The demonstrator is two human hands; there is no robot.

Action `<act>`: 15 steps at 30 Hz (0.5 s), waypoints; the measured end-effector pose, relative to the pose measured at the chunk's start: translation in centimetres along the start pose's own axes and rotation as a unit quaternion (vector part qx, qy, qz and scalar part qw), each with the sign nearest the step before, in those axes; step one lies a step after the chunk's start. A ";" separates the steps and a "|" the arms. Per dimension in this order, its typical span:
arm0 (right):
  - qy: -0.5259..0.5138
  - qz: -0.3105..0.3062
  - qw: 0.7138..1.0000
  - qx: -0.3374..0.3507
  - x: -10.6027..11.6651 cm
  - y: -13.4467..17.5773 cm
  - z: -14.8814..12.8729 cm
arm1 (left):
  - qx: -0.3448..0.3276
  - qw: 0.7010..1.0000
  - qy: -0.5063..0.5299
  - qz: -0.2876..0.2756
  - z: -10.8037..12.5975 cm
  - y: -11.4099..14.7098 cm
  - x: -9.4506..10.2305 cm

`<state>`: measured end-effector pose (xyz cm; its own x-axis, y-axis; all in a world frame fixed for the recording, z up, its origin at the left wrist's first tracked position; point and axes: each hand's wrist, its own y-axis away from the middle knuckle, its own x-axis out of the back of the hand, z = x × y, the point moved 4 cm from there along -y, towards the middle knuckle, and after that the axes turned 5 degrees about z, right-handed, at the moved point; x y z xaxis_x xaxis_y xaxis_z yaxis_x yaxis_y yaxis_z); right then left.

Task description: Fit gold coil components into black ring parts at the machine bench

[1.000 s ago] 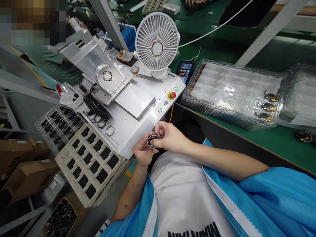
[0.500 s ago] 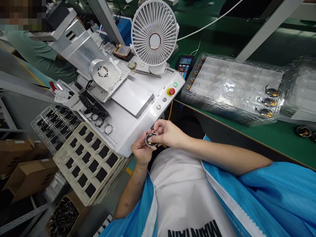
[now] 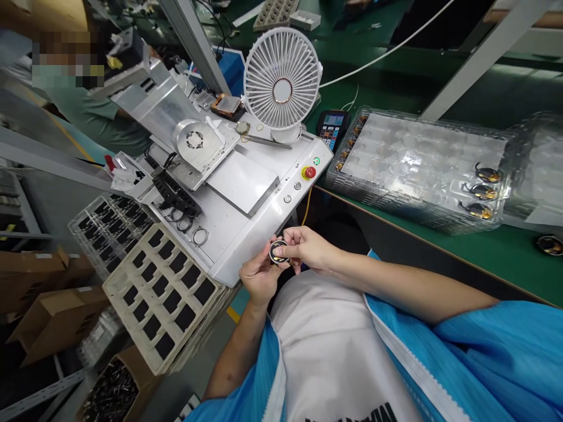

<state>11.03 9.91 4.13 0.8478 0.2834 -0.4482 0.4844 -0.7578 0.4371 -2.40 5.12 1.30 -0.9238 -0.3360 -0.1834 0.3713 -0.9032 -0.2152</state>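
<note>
In front of my chest, a small round part (image 3: 278, 252) with a silver rim, a black inside and copper-coloured bits sits between my two hands. My left hand (image 3: 260, 276) is closed around its lower and left side. The thumb of my right hand (image 3: 310, 249) presses onto its face, with the other fingers bent behind the rim. Just beyond the hands lies the sloping front of a white machine (image 3: 246, 246). Similar round parts with copper coils and black wires (image 3: 482, 191) lie in a clear plastic tray (image 3: 422, 158) at the right.
A white fan (image 3: 282, 88) stands on the machine, near its red stop button (image 3: 310, 172). Metal rings (image 3: 200, 236) lie at its left edge. A beige tray (image 3: 132, 337) with black pockets is stacked at the left, above a box of dark parts (image 3: 115, 387). A co-worker's green sleeve (image 3: 94, 111) shows behind.
The whole view has shifted, so the scene sits slightly lower and further right. Both hands keep hold of the round part, the right thumb still on its face.
</note>
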 end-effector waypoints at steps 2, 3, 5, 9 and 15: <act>0.029 0.005 1.000 0.000 -0.1 -0.4 -0.2 | 0.005 1.000 0.008 0.015 -0.2 -0.1 0.2; 0.057 0.003 0.998 0.000 0.0 -0.7 -0.4 | 0.010 0.999 0.011 0.030 -0.3 -0.2 0.4; 0.127 -0.005 0.992 0.009 0.2 -1.8 -1.4 | 0.017 0.998 0.018 0.061 -0.2 -0.5 0.6; 0.169 0.130 0.973 0.092 2.7 -5.3 -6.1 | 0.046 0.996 0.063 0.040 0.8 -1.3 0.6; 0.169 0.198 0.956 0.134 4.8 -9.2 -11.7 | 0.039 0.999 -0.008 -0.023 2.1 -2.1 0.3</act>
<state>13.19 25.10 7.03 0.9966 0.0821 0.0077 0.0765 -0.9554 0.2854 -3.64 6.34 3.71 -0.9412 -0.2977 -0.1596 0.3210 -0.9355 -0.1479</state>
